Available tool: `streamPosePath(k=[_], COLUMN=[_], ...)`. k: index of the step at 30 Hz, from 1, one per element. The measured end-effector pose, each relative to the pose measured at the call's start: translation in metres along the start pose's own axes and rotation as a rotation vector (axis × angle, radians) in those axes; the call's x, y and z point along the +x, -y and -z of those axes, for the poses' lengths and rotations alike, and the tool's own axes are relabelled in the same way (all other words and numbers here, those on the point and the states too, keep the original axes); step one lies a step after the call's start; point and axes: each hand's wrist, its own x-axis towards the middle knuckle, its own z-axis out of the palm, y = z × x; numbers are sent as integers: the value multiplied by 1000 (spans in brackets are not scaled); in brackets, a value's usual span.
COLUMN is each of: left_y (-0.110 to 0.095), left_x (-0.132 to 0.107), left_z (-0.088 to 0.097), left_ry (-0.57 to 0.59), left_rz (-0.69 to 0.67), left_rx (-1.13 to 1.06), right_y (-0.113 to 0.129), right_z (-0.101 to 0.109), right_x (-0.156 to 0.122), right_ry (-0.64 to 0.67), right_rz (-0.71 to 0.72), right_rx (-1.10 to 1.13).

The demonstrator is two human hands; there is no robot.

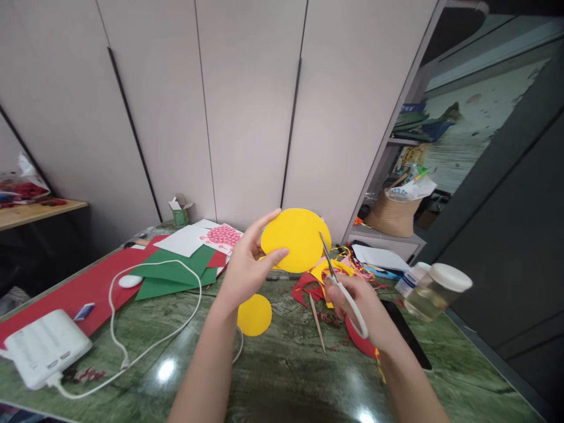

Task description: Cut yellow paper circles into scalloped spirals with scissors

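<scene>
Yellow paper disc [299, 238] is pinched at its L side by the L grip [247, 264], held up over the tabletop [291, 382]. R grip [355, 296] is wrapped round the scissors [333, 272] — long axis slanting up-left, visible blade overlapping the disc's R edge; can't tell if blades are parted. Smaller yellow disc [255, 315] lies below, nearer L grip.

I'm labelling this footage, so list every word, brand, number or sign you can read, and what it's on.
No text can be read for certain.
White device: faint marks, too blurred.
Green-and-white box: print too small.
Bottle with blue label: too blurred.
Blue item, upper right: marks too small.
</scene>
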Motion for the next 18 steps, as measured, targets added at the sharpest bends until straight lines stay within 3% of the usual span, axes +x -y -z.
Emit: streamPosePath(k=[18], left_y=[-3], left_x=[-1], left_z=[5], left_ry=[41], left_rz=[-13], left_rx=[26], right_y=[3], right_z=[-1], right_x=[-1], right_ry=[-10], right_rz=[27], right_rx=[-13])
